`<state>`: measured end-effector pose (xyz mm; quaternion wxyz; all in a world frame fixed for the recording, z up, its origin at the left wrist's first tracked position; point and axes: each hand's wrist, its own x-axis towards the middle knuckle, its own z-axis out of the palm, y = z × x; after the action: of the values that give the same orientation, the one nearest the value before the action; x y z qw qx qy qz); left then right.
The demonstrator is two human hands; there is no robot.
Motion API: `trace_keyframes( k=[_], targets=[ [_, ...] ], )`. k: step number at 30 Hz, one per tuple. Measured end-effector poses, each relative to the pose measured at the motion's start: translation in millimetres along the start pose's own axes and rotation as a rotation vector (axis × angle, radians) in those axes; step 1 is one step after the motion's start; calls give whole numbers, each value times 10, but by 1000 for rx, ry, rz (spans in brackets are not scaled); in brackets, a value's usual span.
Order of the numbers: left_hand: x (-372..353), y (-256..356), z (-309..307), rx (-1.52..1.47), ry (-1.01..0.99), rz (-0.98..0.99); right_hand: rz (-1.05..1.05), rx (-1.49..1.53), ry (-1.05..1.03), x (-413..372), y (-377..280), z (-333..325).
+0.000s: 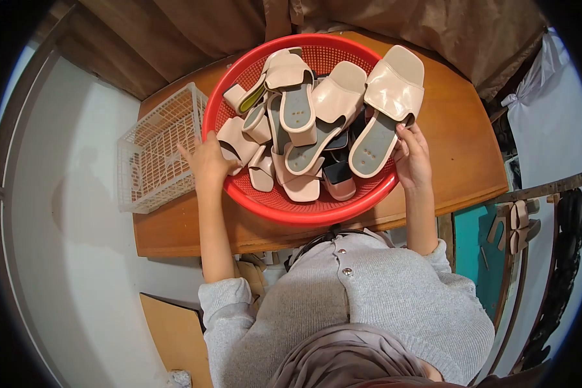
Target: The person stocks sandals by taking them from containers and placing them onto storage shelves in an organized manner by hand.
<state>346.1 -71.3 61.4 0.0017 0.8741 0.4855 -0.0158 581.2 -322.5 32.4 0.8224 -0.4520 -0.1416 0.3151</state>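
Observation:
A round red plastic basket point(271, 210) is heaped with several pale beige slide sandals with block heels and grey insoles. My left hand point(208, 163) lies over its left rim, thumb inside beside a beige sandal point(239, 139) and another finger stretched outside. At the right side, my right hand point(412, 155) grips the edge of a glossy beige slide sandal point(394, 87), which leans over the rim with its toe pointing away. Some of its fingers are hidden behind the sandal. Between the hands lies another slide sandal point(338, 90), partly overlapping the pile.
Under the basket is a brown wooden table point(459, 149). A white plastic crate point(161, 149) stands at its left, near a white wall point(77, 226). Brown curtains point(401, 26) hang behind. More sandals point(518, 226) sit on a rack at the lower right.

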Motion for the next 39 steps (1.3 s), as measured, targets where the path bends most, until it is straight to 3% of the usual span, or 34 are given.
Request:
trace_keyframes(
  k=[2, 4, 7, 8, 10, 13, 15, 18, 21, 23, 24, 27, 29, 33, 35, 39],
  targets=[
    [-53, -8, 62, 52, 42, -12, -10, 8, 1, 4, 20, -8],
    [-53, -78, 212, -187, 233, 99, -20, 17, 5, 5, 19, -10],
    [-47, 13, 265, -250, 385, 177, -31, 14, -14, 9, 17, -7],
    [-44, 28, 234, -248, 389, 177, -30, 17, -23, 14, 19, -15],
    [-56, 60, 99, -584, 279, 126, -31, 21, -40, 16, 17, -8],
    [6, 16, -177, -486, 343, 219, -34, 32, -10, 4, -12, 35],
    [144, -162, -461, -647, 524, 320, -30, 38, 0, -8, -23, 45],
    [9, -181, -1303, -714, 597, 440, -6, 7, -67, 71, -13, -71],
    [12, -238, -1823, -788, 551, 491, -31, -2, -130, 67, -44, 117],
    [-17, -103, -2037, -877, 373, 506, -72, 73, -174, 45, -88, 278],
    [11, -22, -2052, -877, 375, 520, -74, 58, -233, 51, -111, 287],
    [80, 322, -1979, -1127, 34, 646, -45, 22, -298, 22, -215, 375],
    [110, 605, -1845, -1220, -90, 752, -38, 33, -301, -43, -258, 412],
    [106, 1164, -1615, -1276, -197, 841, -132, 105, -260, -208, -316, 312],
    [160, 1471, -1471, -1242, -363, 1014, -188, 18, -183, -297, -409, 51],
    [-23, 1890, -1448, -1247, -450, 1015, -285, -57, -102, -505, -587, -324]
  ],
)
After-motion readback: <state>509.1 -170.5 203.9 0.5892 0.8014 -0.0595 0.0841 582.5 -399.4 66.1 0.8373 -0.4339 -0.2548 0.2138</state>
